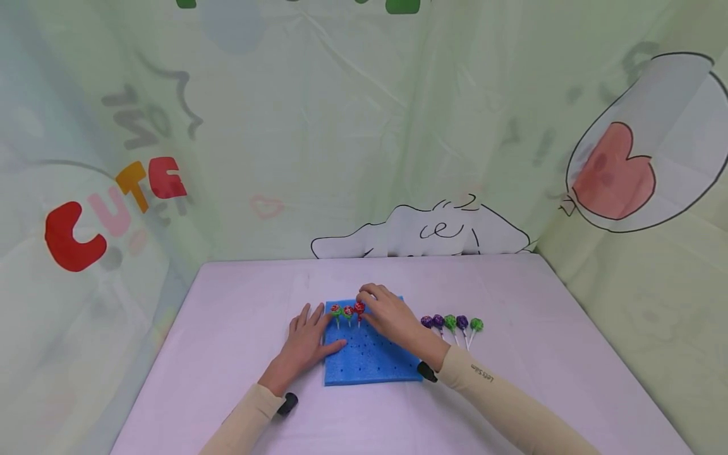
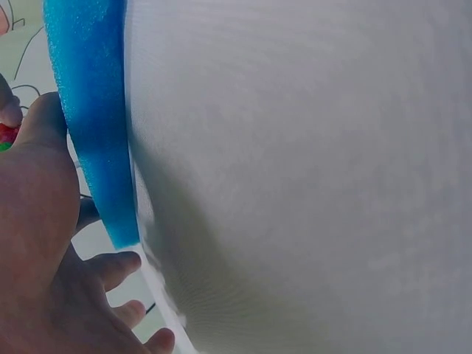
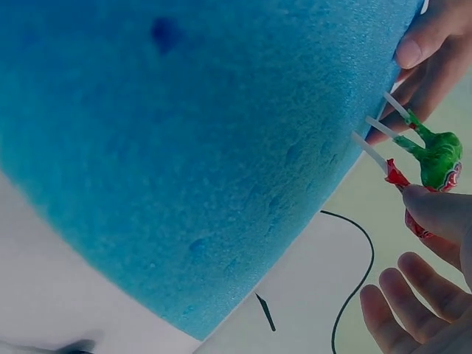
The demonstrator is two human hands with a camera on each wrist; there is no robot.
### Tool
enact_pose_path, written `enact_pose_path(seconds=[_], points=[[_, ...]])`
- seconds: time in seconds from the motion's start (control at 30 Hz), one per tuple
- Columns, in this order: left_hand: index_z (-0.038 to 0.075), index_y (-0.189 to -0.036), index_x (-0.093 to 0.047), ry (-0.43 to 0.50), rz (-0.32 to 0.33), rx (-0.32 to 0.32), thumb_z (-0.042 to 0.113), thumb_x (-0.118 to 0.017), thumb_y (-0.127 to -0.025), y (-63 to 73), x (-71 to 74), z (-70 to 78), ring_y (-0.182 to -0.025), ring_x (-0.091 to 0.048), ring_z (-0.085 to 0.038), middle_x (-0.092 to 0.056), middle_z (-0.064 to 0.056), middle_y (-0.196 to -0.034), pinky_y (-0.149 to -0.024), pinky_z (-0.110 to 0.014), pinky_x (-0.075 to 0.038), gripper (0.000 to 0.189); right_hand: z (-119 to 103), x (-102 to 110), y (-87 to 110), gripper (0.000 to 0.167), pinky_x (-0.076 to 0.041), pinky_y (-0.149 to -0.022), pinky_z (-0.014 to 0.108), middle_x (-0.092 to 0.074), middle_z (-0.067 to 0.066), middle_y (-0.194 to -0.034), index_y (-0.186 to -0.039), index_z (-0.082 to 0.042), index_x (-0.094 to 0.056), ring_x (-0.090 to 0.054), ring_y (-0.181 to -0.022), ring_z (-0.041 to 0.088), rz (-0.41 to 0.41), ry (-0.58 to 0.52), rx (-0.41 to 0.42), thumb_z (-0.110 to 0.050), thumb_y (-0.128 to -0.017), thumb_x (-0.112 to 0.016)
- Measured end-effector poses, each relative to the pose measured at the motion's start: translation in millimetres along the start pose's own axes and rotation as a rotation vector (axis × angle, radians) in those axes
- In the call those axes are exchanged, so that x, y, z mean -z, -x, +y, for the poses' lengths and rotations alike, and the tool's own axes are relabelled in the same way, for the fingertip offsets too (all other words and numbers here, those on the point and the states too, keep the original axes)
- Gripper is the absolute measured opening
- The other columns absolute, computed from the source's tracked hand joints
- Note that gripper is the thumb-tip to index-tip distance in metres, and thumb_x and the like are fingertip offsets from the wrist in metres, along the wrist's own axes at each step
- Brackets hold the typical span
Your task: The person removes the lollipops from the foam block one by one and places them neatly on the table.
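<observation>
A blue foam board (image 1: 372, 370) dotted with small holes lies on the table. Three lollipops stand in a row along its far left part. Two are green and red, the leftmost lollipop (image 1: 335, 309) and the middle lollipop (image 1: 348, 312); the third is a red lollipop (image 3: 396, 174). My right hand (image 1: 395, 321) pinches the red lollipop's head between thumb and index finger, while its stick meets the foam. The other right fingers are loosely bent. My left hand (image 1: 305, 344) rests at the board's left edge, fingers spread, thumb over the top.
Right of the board, several purple and green lollipops (image 1: 450, 321) lie side by side on the pale table (image 1: 512, 392), their sticks pointing toward me. A printed curtain (image 1: 352, 139) hangs behind the table and along both sides.
</observation>
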State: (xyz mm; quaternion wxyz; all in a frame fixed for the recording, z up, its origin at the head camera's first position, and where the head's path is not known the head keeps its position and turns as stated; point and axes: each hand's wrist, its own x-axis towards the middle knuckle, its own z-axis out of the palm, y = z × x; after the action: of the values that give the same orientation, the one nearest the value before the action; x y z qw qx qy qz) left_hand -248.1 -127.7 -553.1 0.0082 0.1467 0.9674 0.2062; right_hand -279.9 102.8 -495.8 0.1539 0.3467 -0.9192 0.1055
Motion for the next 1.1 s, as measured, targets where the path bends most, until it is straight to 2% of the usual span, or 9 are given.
enact_pose_path(seconds=[0.33, 0.77, 0.9, 1.1], points=[[0.013, -0.148, -0.049, 0.002, 0.002, 0.001, 0.065, -0.06, -0.091, -0.8, -1.4, -0.4, -0.153, -0.017, -0.047, -0.032, -0.02, -0.162, -0.117, -0.064, -0.023, 0.078, 0.1, 8.7, -0.8, 0.029, -0.056, -0.097, 0.036, -0.062, 0.007, -0.129, -0.119, -0.013, -0.065, -0.062, -0.12, 0.023, 0.031, -0.042, -0.012, -0.02, -0.092, -0.074], [0.012, -0.149, -0.048, 0.001, -0.002, 0.001, 0.065, -0.059, -0.091, 0.3, -1.8, -0.6, -0.153, -0.016, -0.047, -0.032, -0.019, -0.163, -0.118, -0.064, -0.022, 0.079, 7.1, 13.3, 6.0, 0.029, -0.055, -0.097, 0.037, -0.062, 0.005, -0.13, -0.122, -0.014, -0.069, -0.06, -0.123, 0.023, -0.041, -0.142, -0.133, -0.024, -0.094, -0.071], [0.012, -0.149, -0.048, 0.002, -0.001, 0.0, 0.065, -0.059, -0.091, 0.6, -2.3, -1.1, -0.153, -0.016, -0.047, -0.031, -0.019, -0.163, -0.118, -0.064, -0.022, 0.08, 9.0, 13.4, 8.0, 0.028, -0.055, -0.099, 0.038, -0.063, 0.006, -0.128, -0.121, -0.013, -0.071, -0.06, -0.122, 0.023, -0.074, -0.222, -0.163, -0.023, -0.095, -0.071], [0.013, -0.15, -0.047, 0.002, -0.001, 0.003, 0.066, -0.059, -0.091, 0.6, -3.2, -1.2, -0.153, -0.015, -0.047, -0.031, -0.018, -0.163, -0.118, -0.064, -0.021, 0.081, 11.9, 19.8, 11.7, 0.03, -0.053, -0.1, 0.044, -0.063, 0.01, -0.127, -0.124, -0.008, -0.07, -0.061, -0.12, 0.028, -0.124, -0.408, -0.179, -0.019, -0.096, -0.069]])
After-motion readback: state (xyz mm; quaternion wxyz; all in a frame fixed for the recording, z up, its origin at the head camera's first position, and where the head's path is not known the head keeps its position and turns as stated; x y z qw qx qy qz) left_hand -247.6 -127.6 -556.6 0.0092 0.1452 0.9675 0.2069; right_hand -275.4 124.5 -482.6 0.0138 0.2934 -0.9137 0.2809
